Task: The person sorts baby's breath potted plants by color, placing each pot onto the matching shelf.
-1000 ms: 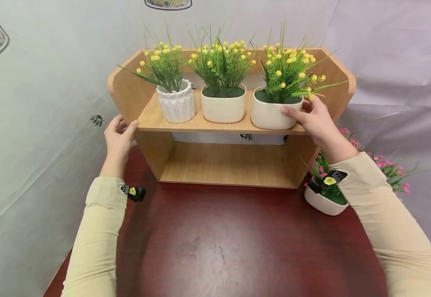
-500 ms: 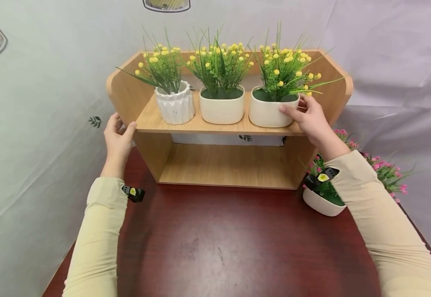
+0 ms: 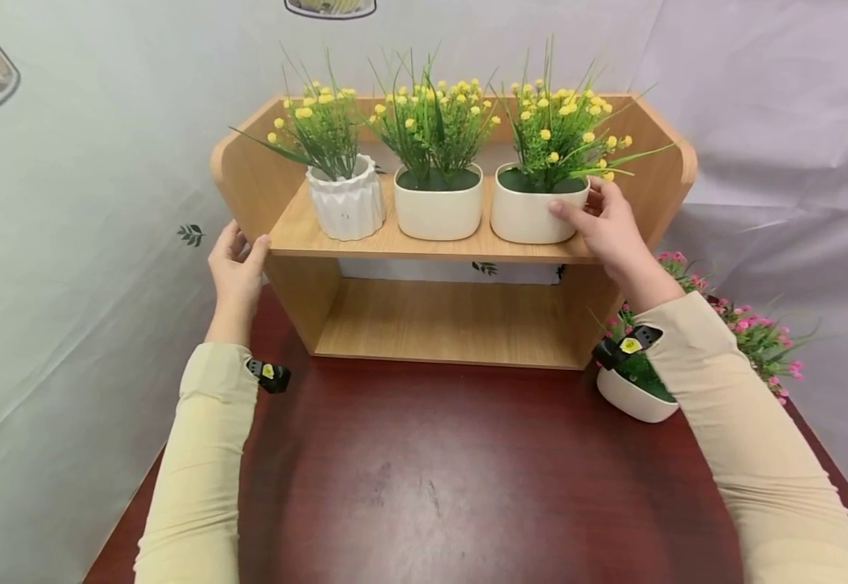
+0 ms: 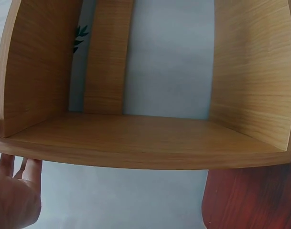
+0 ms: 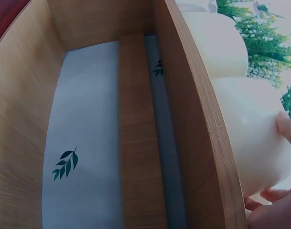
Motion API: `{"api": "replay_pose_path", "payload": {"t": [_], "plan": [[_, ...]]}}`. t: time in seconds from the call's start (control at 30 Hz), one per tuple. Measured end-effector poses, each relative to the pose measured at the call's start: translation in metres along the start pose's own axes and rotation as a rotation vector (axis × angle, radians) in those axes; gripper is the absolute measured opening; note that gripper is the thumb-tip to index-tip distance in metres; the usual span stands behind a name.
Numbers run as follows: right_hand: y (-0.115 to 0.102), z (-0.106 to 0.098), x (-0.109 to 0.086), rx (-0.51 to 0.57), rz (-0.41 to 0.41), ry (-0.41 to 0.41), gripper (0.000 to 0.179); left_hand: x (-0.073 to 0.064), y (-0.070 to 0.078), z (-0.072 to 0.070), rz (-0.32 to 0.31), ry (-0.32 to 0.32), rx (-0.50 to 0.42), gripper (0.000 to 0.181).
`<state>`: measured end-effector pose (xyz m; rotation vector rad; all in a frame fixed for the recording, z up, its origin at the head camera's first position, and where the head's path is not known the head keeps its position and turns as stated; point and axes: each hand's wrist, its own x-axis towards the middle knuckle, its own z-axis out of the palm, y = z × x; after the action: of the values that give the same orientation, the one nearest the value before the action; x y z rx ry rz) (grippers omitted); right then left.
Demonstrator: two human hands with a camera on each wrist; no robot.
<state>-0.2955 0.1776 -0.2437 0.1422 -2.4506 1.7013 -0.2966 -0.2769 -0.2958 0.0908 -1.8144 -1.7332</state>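
A two-tier wooden shelf (image 3: pixel 453 320) stands against the wall. My left hand (image 3: pixel 237 276) grips its left side panel, thumb at the front edge near the upper board and fingers on the outer face. In the left wrist view, fingers (image 4: pixel 33 174) show beside the panel. My right hand (image 3: pixel 614 235) holds the right end of a cream oval flowerpot (image 3: pixel 529 219), thumb on the front and fingers behind. Yellow flowers and grass fill this pot. The right wrist view shows the thumb (image 5: pixel 288 126) against the smooth pot wall, the pot on the upper board.
To its left stand a matching oval pot (image 3: pixel 438 215) and a ribbed white pot (image 3: pixel 347 215), both with yellow flowers. A cream pot with pink flowers (image 3: pixel 639 397) sits on the dark red table (image 3: pixel 424 470), right of the shelf, partly behind my right arm.
My right hand has pushed the right-hand flowerpot slightly back and left, bringing it about level with the middle pot. My left hand keeps its grip on the shelf.
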Motion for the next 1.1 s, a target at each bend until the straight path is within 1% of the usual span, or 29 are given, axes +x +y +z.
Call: {"api": "replay_pose_path", "payload": {"t": [0.1, 0.13, 0.2, 0.33, 0.43, 0.63, 0.7, 0.87, 0.93, 1.0, 1.1], "plan": [[-0.001, 0.003, -0.006, 0.006, -0.013, 0.021, 0.066, 0.0, -0.001, -0.001, -0.014, -0.002, -0.017, 0.049], [-0.001, 0.004, -0.009, 0.01, -0.016, 0.03, 0.065, 0.0, -0.002, -0.001, -0.02, -0.009, -0.015, 0.05], [-0.002, 0.004, -0.016, 0.023, -0.013, 0.044, 0.067, 0.0, -0.004, -0.001, -0.032, -0.022, -0.043, 0.05], [-0.005, 0.003, -0.031, 0.073, -0.002, 0.065, 0.072, 0.001, -0.005, -0.001, -0.045, -0.04, -0.057, 0.049], [-0.005, 0.002, -0.041, 0.122, -0.003, 0.087, 0.071, 0.002, -0.005, -0.001, -0.043, -0.041, -0.063, 0.049], [0.004, 0.004, -0.058, 0.278, -0.04, 0.133, 0.061, 0.001, -0.008, -0.003, -0.036, -0.021, -0.115, 0.048], [0.007, 0.006, -0.063, 0.321, -0.07, 0.157, 0.053, 0.002, -0.009, -0.003, -0.034, -0.018, -0.115, 0.048], [0.017, 0.011, -0.077, 0.446, -0.164, 0.212, 0.028, 0.001, -0.01, -0.003, -0.034, -0.008, -0.164, 0.048], [0.02, 0.013, -0.083, 0.474, -0.188, 0.218, 0.026, 0.001, -0.011, -0.002, -0.035, -0.003, -0.178, 0.047], [0.025, 0.015, -0.089, 0.488, -0.192, 0.21, 0.026, 0.0, -0.011, -0.001, -0.039, 0.001, -0.173, 0.047], [0.031, 0.017, -0.098, 0.453, -0.188, 0.187, 0.029, 0.0, -0.011, 0.0, -0.043, 0.002, -0.149, 0.045]]}}
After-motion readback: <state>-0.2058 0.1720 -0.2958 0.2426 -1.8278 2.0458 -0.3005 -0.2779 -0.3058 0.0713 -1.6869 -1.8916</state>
